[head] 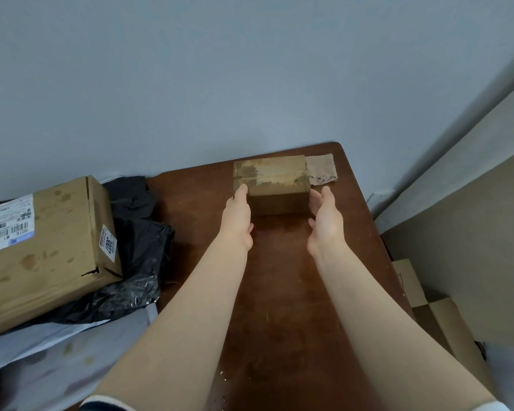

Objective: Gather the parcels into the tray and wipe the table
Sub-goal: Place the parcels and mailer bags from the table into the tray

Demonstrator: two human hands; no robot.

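Step in hand, by judgement: gathering; wiping not yet begun. On bench (279,292): small parcel (272,185) at far edge, toward far right corner, upright, taped top. Left hand (238,221) flat against parcel's left face, fingers straight, nothing gripped. Right hand (324,223) likewise spread, fingers straight, just beside right face; contact there not resolvable. Next move likely calls for pressing both palms inward evenly, lifting clear, carrying toward tray; tray itself not in view, so destination unconfirmed. Cloth (321,170) at far right corner, touching or just beside parcel's right side, probably for wiping afterward. Count: small parcel on bench, one; cloth, one; large labelled parcel (42,247) beyond left edge, one, resting on black bags (140,241), number unclear, crumpled together; pale bag (57,351) beneath, one seen; flattened cardboard (445,321) beyond right edge, about two pieces. Hands, two.
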